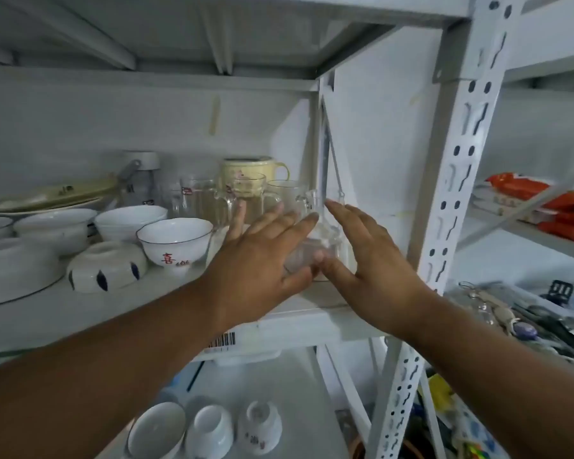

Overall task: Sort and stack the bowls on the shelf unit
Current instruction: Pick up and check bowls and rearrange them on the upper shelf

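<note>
Head view: shelf (312, 313), right end. Glass bowl (315, 256) upright, mouth up, between both hands. Left hand (262, 253) and right hand (371, 260) flank it, fingers straight, spread.

A glass (315, 256) stands on the shelf (312, 303) between the left hand (262, 256) and right hand (371, 253). Bowls (174, 241) sit left of the left hand, mugs (246, 193) behind it.
</note>
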